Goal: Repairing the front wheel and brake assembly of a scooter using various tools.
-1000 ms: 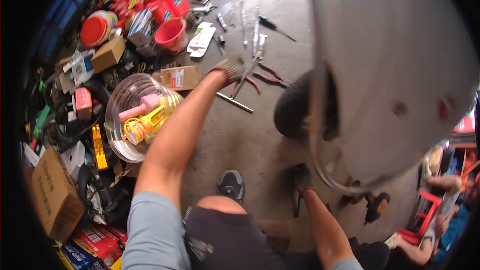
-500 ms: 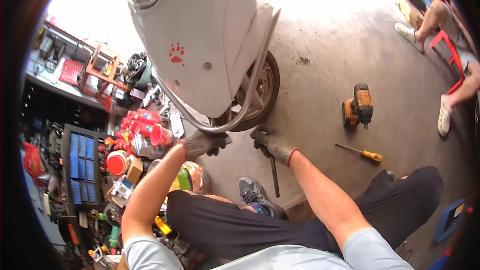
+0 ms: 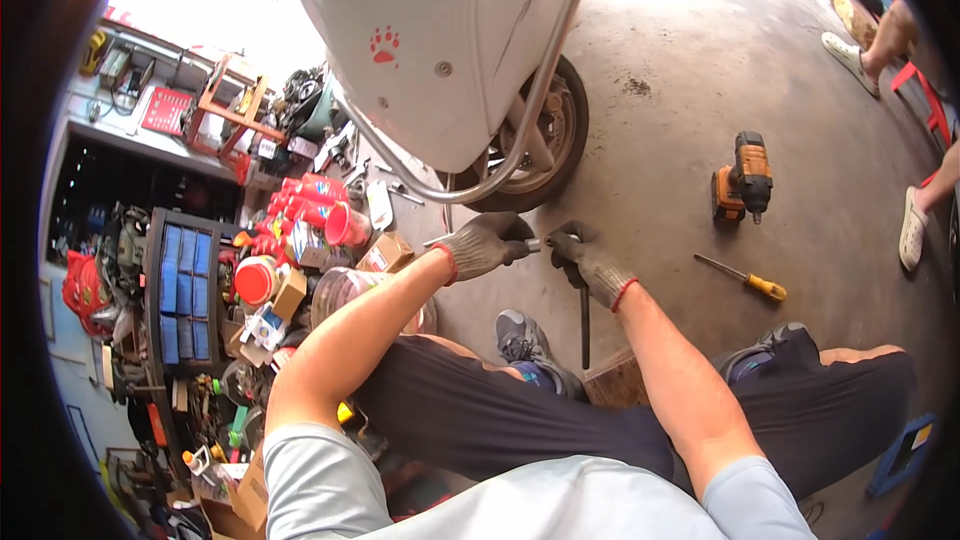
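Note:
My left hand, in a grey work glove, is closed around a thin metal rod; a silver end shows past the fingertips, and the middle is hidden by the glove. Just to its right, my gloved right hand grips a long dark bar that hangs toward my foot; its upper end is covered by the fingers. A small gap separates the two hands. Beyond them stands a white scooter with a red paw print, a metal guard tube and a front wheel.
On the concrete floor at right lie an orange-black cordless driver and a yellow-handled screwdriver. Red bottles, boxes and a rack of blue drawers crowd the left. A wooden block is by my shoe. Another person's legs show far right.
My view has shifted, so the scooter appears farther right and higher. The left hand has come right, closer to the right hand, and the silver end now shows. The right hand still holds the bar.

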A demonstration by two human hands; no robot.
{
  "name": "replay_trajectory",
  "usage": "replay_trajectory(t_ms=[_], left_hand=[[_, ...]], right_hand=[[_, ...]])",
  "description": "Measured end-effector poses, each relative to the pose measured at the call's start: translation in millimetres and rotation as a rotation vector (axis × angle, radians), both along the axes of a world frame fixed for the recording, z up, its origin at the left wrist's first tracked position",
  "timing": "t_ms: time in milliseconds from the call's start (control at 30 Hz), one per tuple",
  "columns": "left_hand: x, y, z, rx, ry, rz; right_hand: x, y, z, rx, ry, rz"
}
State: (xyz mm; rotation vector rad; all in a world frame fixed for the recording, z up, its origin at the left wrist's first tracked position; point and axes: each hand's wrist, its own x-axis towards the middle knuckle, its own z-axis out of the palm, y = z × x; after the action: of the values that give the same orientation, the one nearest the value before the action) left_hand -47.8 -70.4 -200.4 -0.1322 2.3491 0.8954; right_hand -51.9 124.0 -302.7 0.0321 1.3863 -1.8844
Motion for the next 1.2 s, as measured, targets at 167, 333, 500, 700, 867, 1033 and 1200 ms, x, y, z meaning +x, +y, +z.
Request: replay_trajectory(t_ms=[167,333,500,700,867,1033,1200], left_hand=[[0,-4,-2,0.073,-0.082,-0.042],[3,-3,1,0.067,-0.068,-0.04],[6,-7,-11,0.158,-0.01,0.051],[8,-11,-17,-0.018,0.1,-0.088],[3,-11,-17,-0.124,0.164,-0.136],[-1,-20,-24,-0.055,0.157,-0.101],[1,-15,-29,-0.033,0.112,-0.08]], right_hand=[[3,2,3,-0.026,-0.002,0.083],[4,0,6,-0.065,-0.028,0.119],[3,-6,2,-0.249,-0.193,0.112],[-1,-16,1,-0.077,-0.065,0.145],[-3,-20,-17,-0.156,-0.13,0.017],[-7,-19,-8,-0.152,-0.157,-0.03],[-11,-11,-10,-0.189,-0.192,0.043]])
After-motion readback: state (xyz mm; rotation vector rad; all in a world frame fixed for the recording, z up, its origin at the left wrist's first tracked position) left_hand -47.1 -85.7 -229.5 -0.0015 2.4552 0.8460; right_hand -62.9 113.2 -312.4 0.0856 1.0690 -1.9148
